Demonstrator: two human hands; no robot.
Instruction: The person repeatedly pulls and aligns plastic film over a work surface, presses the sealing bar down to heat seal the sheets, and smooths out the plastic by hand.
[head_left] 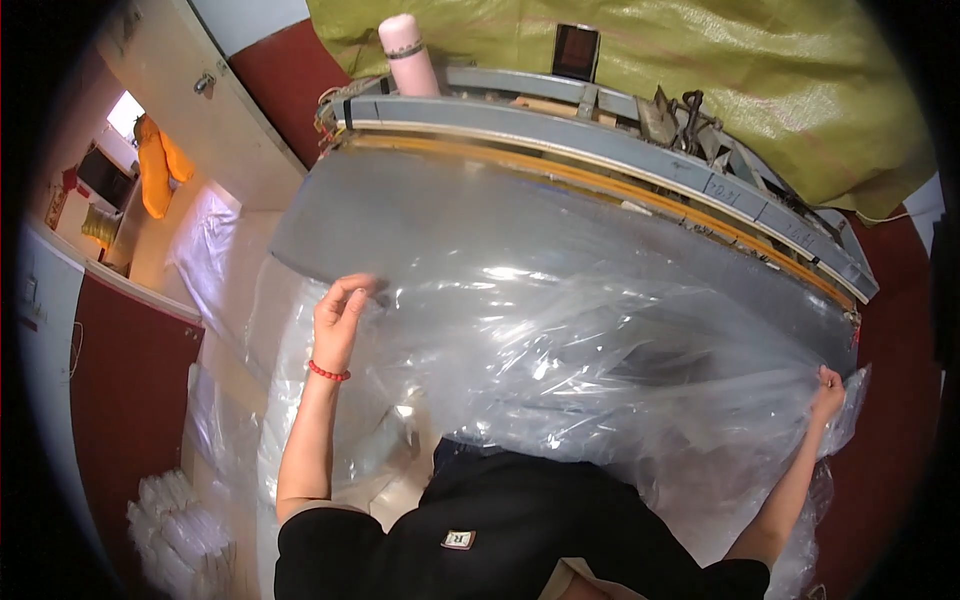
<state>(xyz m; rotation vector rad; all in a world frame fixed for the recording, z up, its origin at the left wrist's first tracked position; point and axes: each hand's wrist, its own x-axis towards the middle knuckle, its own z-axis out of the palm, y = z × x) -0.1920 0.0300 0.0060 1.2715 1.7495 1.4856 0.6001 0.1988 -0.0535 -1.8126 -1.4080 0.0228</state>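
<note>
Clear plastic film (560, 345) is lying between the two hands, its rumpled folds spreading over the near part of a grey desk (390, 195) and hanging down toward the person's body. Its long way is running roughly from side to side, sloping nearer the body toward the right hand (828, 393). That right hand is closing in a pinch on the film's right edge, fingertips together, so it is the nearer one to the sheet. The left hand (343, 312) is curling loosely at the left side, thumb and fingers bent close; whether it is gripping any film one cannot tell. Beyond both hands, a grey metal frame (520, 125) with a yellow strip (480, 150) is stretching across the desk's far side, its right end standing near the right hand. A pink bottle (412, 72) is standing on it, ahead of the left hand, and bundled plastic (180, 545) is resting below and left of that hand.
</note>
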